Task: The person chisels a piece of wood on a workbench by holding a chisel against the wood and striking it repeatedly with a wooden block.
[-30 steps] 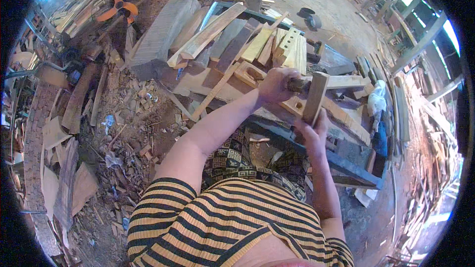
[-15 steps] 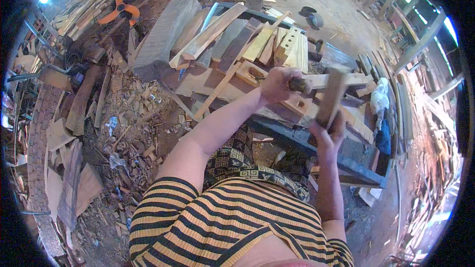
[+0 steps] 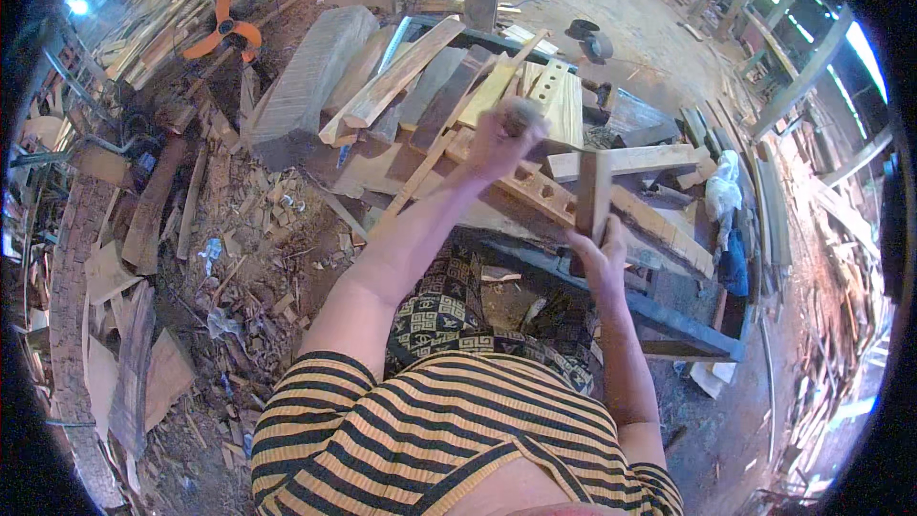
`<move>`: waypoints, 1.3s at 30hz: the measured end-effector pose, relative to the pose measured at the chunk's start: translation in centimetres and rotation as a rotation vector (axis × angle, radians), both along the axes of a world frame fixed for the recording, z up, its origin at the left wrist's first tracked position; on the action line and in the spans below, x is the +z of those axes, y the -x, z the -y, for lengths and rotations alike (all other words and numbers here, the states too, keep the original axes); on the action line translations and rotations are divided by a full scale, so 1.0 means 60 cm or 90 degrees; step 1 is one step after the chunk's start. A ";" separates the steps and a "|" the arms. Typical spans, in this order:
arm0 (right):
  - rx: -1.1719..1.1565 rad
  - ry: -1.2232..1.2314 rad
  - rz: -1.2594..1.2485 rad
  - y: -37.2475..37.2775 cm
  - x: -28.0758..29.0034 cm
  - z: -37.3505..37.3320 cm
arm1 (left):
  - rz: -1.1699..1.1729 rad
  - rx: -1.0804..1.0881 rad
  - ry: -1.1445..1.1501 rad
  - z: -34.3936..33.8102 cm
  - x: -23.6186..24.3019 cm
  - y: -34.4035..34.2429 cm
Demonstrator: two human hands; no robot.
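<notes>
My left hand point(image 3: 501, 141), smeared by motion, is closed round the round-ended handle point(image 3: 521, 117) of what looks like a chisel; its working end is not clear. It is above a pale wooden beam point(image 3: 511, 187) with several holes cut in a row along it. My right hand point(image 3: 602, 253) grips the lower end of a blocky wooden mallet point(image 3: 594, 186), held upright over the beam's right part. The mallet hides some of the wood behind it.
Boards point(image 3: 406, 72), a drilled pale block point(image 3: 549, 86) and a thick timber point(image 3: 320, 76) lie across the far side of the bench. A loose bar point(image 3: 630, 161) and a plastic bag point(image 3: 723, 182) are on the right. An orange fan point(image 3: 225, 29) stands far left; wood scraps point(image 3: 272, 229) litter the ground.
My left hand has moved left and up, away from the right part of the beam, carrying the chisel. My right hand and the mallet have shifted left, uncovering the loose bar.
</notes>
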State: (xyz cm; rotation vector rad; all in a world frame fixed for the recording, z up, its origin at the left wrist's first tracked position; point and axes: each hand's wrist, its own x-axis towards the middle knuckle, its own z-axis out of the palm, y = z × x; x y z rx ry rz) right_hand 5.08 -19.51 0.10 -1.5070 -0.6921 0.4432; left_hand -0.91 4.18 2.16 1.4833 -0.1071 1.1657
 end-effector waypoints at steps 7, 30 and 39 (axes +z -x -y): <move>-0.002 0.466 0.292 -0.022 -0.034 -0.002 | 0.021 0.197 0.283 -0.047 0.023 0.034; 0.069 0.077 0.178 0.039 0.112 -0.005 | -0.196 0.037 -0.248 0.037 -0.029 -0.007; -0.051 -0.065 0.139 0.054 0.107 -0.013 | -0.233 0.010 -0.210 0.038 -0.030 -0.007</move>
